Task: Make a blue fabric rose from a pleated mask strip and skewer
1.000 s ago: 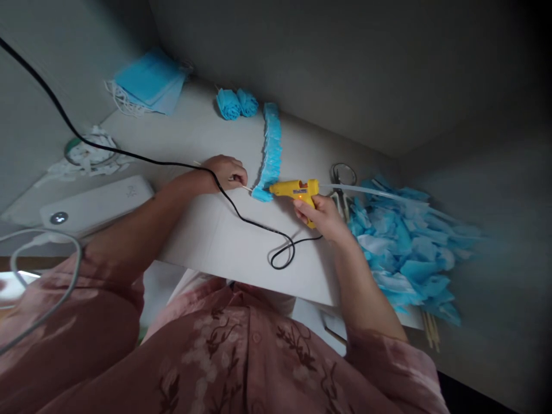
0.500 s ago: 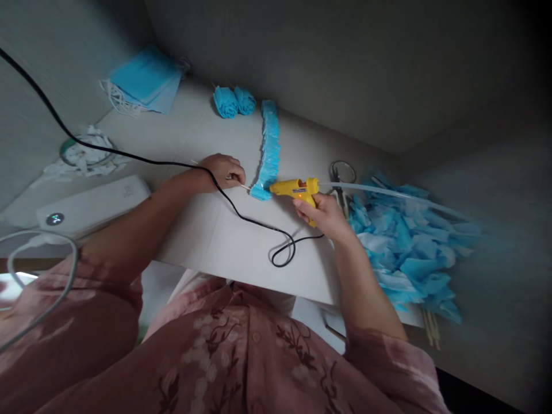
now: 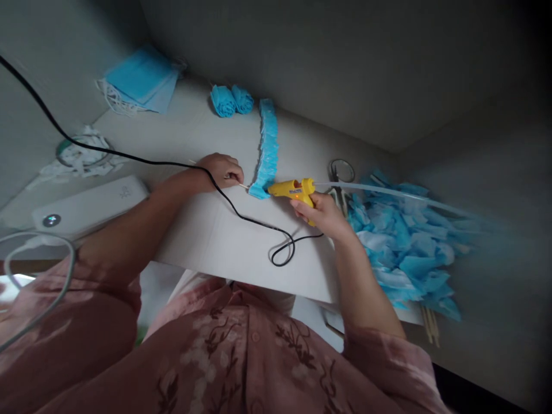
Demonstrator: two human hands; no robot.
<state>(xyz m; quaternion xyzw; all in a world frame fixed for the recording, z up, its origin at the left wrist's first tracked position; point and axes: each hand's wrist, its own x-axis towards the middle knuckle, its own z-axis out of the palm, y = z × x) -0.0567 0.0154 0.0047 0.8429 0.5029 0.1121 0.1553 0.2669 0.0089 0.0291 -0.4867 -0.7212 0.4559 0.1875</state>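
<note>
My left hand is closed around a thin wooden stick, whose tip meets the near end of a pleated blue strip. The strip runs away from me across the table. In my right hand is a yellow glue gun, its nozzle at the strip's near end; whether it touches is hard to see. A small orange light glows on the gun, and a long clear glue stick sticks out of its back.
Two blue rosettes and a stack of blue face masks lie at the back. Scissors and a heap of blue scraps are on the right. A black cord crosses my left wrist; a white power bank lies left.
The whole view has shifted very slightly. Both hands keep their hold, and the glue gun's nozzle stays at the strip's near end.
</note>
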